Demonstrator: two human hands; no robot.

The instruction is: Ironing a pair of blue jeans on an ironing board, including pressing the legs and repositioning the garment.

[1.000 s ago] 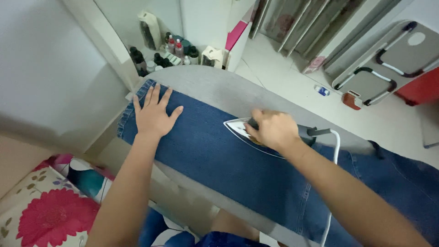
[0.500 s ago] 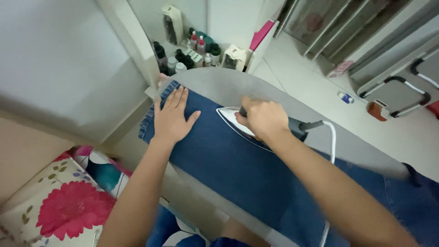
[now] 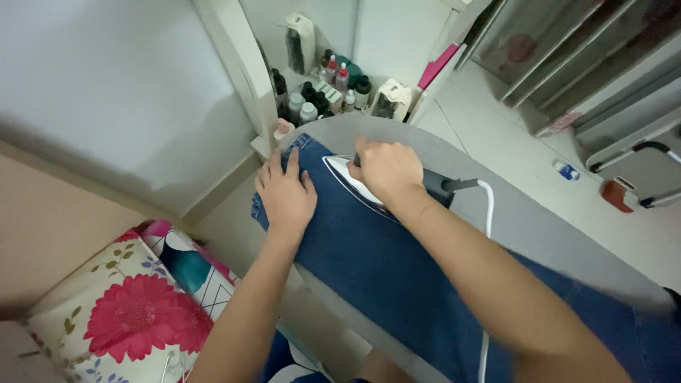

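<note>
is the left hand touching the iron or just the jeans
Apart from the iron. The head view shows blue denim between the left hand and it; the palm lies flat on the jeans.

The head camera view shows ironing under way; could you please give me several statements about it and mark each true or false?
1. The right hand grips the iron. True.
2. The left hand lies flat on the blue jeans. True.
3. The jeans are spread on a wooden floor. False: they lie on a grey ironing board.
4. The iron's cord is black. False: it is white.
5. Bottles stand beyond the board's tip. True.
6. The cushion shows a yellow flower. False: it is pink-red.
</note>
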